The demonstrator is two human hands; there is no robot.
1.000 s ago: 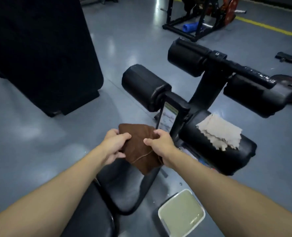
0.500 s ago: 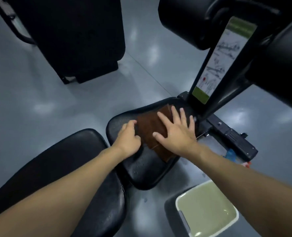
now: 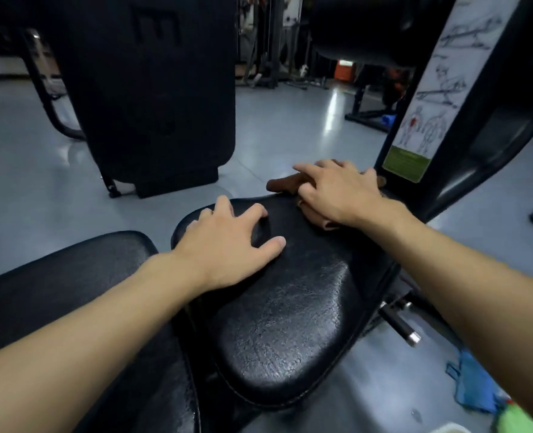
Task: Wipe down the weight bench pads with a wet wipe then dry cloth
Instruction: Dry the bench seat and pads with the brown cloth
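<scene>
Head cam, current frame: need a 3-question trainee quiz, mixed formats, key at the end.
1. True or false: the right hand presses the brown cloth at the far end of the seat pad.
2. The left hand: A) holds a wipe, B) rests bare on the seat pad, C) is out of view?
3. Fill in: the diagram label stands to the ____ of the brown cloth.
Key: 1 true; 2 B; 3 right.
</scene>
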